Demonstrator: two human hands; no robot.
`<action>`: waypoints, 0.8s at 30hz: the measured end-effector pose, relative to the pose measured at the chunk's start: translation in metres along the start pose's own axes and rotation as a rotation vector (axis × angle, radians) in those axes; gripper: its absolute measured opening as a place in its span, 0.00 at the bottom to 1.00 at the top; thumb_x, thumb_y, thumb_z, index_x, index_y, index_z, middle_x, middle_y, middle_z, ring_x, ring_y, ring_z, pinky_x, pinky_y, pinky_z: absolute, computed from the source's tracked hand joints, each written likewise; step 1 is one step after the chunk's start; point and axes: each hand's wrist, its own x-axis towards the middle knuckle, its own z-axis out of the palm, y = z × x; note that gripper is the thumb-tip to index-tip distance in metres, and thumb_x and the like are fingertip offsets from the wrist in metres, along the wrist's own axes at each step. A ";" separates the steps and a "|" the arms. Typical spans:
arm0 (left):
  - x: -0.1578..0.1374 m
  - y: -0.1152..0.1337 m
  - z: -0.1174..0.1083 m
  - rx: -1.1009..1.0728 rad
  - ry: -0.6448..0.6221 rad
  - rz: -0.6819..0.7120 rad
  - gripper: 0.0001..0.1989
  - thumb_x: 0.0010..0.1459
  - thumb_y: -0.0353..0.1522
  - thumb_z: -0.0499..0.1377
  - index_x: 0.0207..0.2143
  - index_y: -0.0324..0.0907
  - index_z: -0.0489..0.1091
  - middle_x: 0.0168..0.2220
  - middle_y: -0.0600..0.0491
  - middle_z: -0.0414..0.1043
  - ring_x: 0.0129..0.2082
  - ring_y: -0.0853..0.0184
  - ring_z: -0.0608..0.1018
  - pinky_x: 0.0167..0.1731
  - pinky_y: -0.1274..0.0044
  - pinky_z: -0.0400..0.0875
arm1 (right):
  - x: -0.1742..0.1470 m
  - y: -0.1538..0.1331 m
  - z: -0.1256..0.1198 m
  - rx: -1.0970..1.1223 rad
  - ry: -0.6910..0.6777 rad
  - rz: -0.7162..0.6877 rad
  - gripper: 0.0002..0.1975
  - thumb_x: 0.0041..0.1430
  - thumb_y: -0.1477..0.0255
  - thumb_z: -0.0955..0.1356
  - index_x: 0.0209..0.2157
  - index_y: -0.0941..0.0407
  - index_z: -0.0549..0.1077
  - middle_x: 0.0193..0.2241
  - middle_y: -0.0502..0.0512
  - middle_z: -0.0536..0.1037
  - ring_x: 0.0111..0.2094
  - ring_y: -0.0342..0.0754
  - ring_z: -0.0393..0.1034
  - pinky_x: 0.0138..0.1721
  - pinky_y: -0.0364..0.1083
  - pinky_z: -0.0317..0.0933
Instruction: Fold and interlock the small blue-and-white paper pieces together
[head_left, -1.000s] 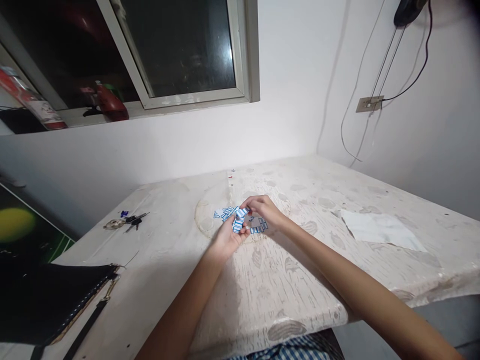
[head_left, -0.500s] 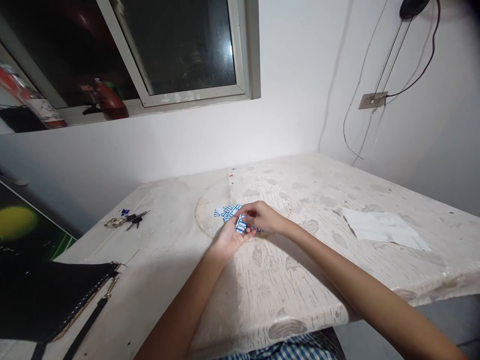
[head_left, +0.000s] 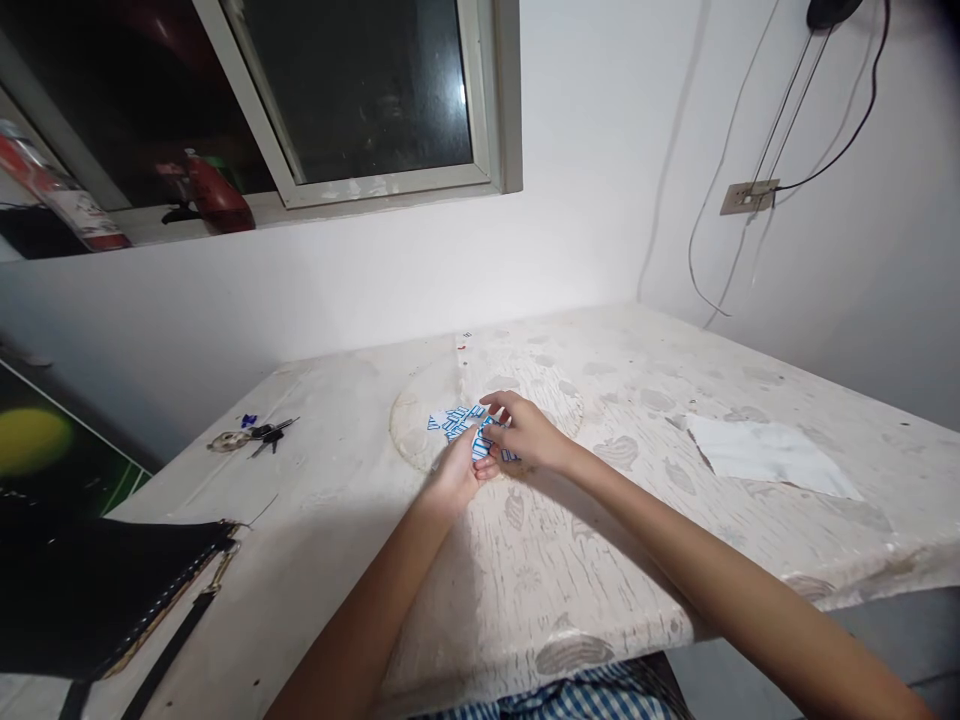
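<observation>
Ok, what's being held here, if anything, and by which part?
The left hand holds blue-and-white pieces by their left edge; whether the right hand grips them too can't be told.

Looks like a home: leaf-patterned cover over the worktop, bunch of keys, sliding window, wall socket.

Wall brightly lit; window dark, with glare; top-right corner blackened.
</observation>
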 end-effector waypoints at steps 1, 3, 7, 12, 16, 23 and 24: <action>0.000 0.000 0.001 0.019 -0.003 0.010 0.10 0.56 0.32 0.50 0.23 0.39 0.58 0.14 0.59 0.56 0.09 0.81 0.53 0.10 0.87 0.45 | 0.000 0.000 0.001 0.047 -0.029 0.034 0.20 0.47 0.79 0.65 0.45 0.60 0.66 0.35 0.55 0.69 0.30 0.42 0.63 0.33 0.43 0.59; -0.001 0.000 0.002 0.050 -0.001 0.035 0.10 0.56 0.33 0.51 0.24 0.39 0.58 0.14 0.60 0.56 0.08 0.81 0.53 0.10 0.87 0.45 | -0.001 -0.001 0.002 0.140 -0.074 0.079 0.22 0.45 0.81 0.64 0.45 0.59 0.66 0.30 0.52 0.68 0.26 0.41 0.63 0.30 0.42 0.59; -0.003 0.001 0.002 0.052 0.032 0.097 0.07 0.57 0.34 0.48 0.29 0.40 0.59 0.15 0.58 0.60 0.09 0.77 0.58 0.11 0.84 0.52 | -0.001 -0.008 0.000 0.395 -0.068 0.151 0.21 0.43 0.83 0.63 0.43 0.59 0.65 0.25 0.47 0.65 0.20 0.39 0.61 0.22 0.41 0.57; -0.008 0.005 0.004 0.083 -0.066 0.316 0.14 0.56 0.42 0.49 0.29 0.39 0.60 0.17 0.54 0.66 0.11 0.73 0.64 0.14 0.80 0.58 | 0.000 -0.018 -0.012 0.778 0.027 0.263 0.17 0.43 0.82 0.65 0.39 0.59 0.65 0.23 0.47 0.67 0.16 0.37 0.59 0.20 0.41 0.56; -0.013 0.005 0.008 0.117 -0.118 0.451 0.17 0.53 0.45 0.53 0.29 0.39 0.61 0.19 0.54 0.68 0.13 0.74 0.66 0.16 0.80 0.61 | -0.001 -0.020 -0.015 0.961 0.025 0.341 0.15 0.45 0.81 0.66 0.39 0.62 0.66 0.18 0.47 0.67 0.16 0.37 0.58 0.20 0.40 0.56; -0.012 0.003 0.006 0.164 -0.101 0.491 0.18 0.54 0.47 0.52 0.27 0.40 0.60 0.17 0.56 0.65 0.14 0.73 0.67 0.15 0.81 0.59 | -0.001 -0.016 -0.007 0.893 -0.023 0.284 0.10 0.48 0.77 0.64 0.36 0.62 0.68 0.12 0.45 0.65 0.13 0.38 0.56 0.17 0.39 0.52; -0.011 0.003 0.006 0.169 -0.096 0.489 0.18 0.54 0.47 0.52 0.26 0.40 0.60 0.16 0.56 0.65 0.14 0.74 0.66 0.15 0.81 0.59 | -0.001 -0.016 -0.007 0.880 -0.027 0.279 0.10 0.48 0.77 0.64 0.36 0.61 0.68 0.12 0.45 0.64 0.12 0.38 0.56 0.17 0.39 0.53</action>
